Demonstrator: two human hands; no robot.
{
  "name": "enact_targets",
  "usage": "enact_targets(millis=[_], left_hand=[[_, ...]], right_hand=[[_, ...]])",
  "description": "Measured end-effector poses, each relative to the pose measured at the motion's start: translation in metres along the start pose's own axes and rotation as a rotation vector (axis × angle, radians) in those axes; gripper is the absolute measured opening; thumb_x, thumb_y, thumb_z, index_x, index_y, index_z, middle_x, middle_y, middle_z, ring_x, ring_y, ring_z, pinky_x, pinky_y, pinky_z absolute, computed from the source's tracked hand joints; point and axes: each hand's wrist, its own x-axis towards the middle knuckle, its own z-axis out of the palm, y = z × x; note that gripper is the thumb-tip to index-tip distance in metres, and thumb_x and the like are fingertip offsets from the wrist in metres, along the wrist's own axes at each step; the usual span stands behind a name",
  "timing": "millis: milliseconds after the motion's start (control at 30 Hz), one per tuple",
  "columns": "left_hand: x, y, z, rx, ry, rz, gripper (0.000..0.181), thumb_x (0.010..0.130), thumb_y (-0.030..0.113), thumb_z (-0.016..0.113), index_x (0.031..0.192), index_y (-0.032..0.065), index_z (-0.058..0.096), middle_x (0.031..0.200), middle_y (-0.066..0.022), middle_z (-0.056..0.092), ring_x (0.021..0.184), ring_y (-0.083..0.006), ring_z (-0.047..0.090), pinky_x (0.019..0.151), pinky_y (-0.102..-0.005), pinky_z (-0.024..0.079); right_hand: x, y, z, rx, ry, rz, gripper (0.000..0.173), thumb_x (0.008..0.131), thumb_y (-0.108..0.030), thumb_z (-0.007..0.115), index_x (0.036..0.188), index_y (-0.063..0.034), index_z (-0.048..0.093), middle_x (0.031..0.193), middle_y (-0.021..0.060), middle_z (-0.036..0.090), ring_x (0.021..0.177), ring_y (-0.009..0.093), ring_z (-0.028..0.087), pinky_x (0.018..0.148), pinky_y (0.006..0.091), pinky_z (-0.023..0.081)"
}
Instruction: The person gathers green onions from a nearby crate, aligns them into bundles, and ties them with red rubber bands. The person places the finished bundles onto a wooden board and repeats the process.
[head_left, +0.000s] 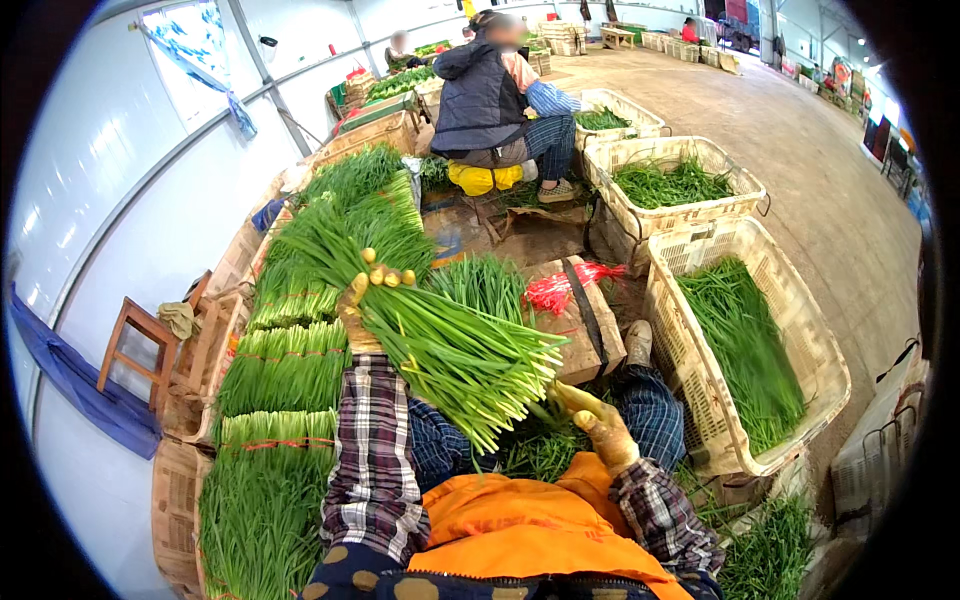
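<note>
A loose bunch of garlic chives (457, 337) lies in the grip of my left hand (358, 311). Its fingers wrap over the green stems, while the pale cut ends fan out toward the lower right. Close beside those ends is my right hand (606, 431), its fingers stretched toward the stalks. Whether it pinches a loose leaf cannot be told. Both hands wear stained, yellowish gloves. To the left, bundled chives (281, 367) tied with red bands are stacked in rows. Untied chives (480, 285) lie just beyond the held bunch.
A strapped block (577, 322) carries red ties (559, 291). On the right, a plastic crate (814, 375) and another crate (667, 214) hold loose greens. Leaf scraps (544, 450) cover the floor by my legs. A co-worker (487, 105) sits ahead. A wooden stool (139, 345) leans at left.
</note>
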Motion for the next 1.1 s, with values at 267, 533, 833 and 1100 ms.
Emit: enact_targets(millis=[267,533,833,1100], left_hand=[[0.007,-0.020,-0.001,-0.060,-0.024,-0.088,0.031,0.093,0.011,0.051,0.123,0.0023,0.048,0.091,-0.0079,0.060,0.093,-0.0263,0.059,0.101,-0.0494,0.045],[0.003,-0.029,0.004,-0.016,-0.071,-0.151,0.033,0.094,0.013,0.053,0.125,0.0021,0.050,0.092,-0.0063,0.060,0.094,-0.0256,0.058,0.098,-0.0461,0.046],[0.002,-0.035,0.009,0.004,-0.058,-0.169,0.032,0.090,0.009,0.056,0.121,0.0014,0.053,0.089,-0.0076,0.061,0.089,-0.0265,0.062,0.096,-0.0500,0.048],[0.002,-0.012,0.005,0.036,0.078,-0.002,0.029,0.090,0.011,0.058,0.118,0.0023,0.055,0.087,-0.0068,0.062,0.089,-0.0252,0.061,0.096,-0.0463,0.049]], right_hand=[[0.019,0.021,0.024,0.413,0.182,-0.115,0.060,0.081,-0.034,0.074,0.126,0.0000,0.054,0.117,0.0106,0.062,0.112,0.021,0.055,0.098,0.0344,0.040],[0.027,0.011,0.047,0.408,0.157,-0.157,0.048,0.084,-0.030,0.070,0.118,0.0012,0.058,0.114,0.0092,0.062,0.106,0.019,0.057,0.095,0.0325,0.041],[0.012,0.034,0.023,0.533,0.188,-0.233,0.027,0.088,-0.024,0.065,0.099,0.0002,0.064,0.105,0.0106,0.064,0.100,0.023,0.059,0.093,0.0377,0.044],[-0.043,0.017,-0.034,-0.130,0.382,0.033,0.034,0.083,-0.005,0.068,0.116,0.0014,0.061,0.108,0.0136,0.065,0.096,0.021,0.061,0.085,0.0353,0.050]])
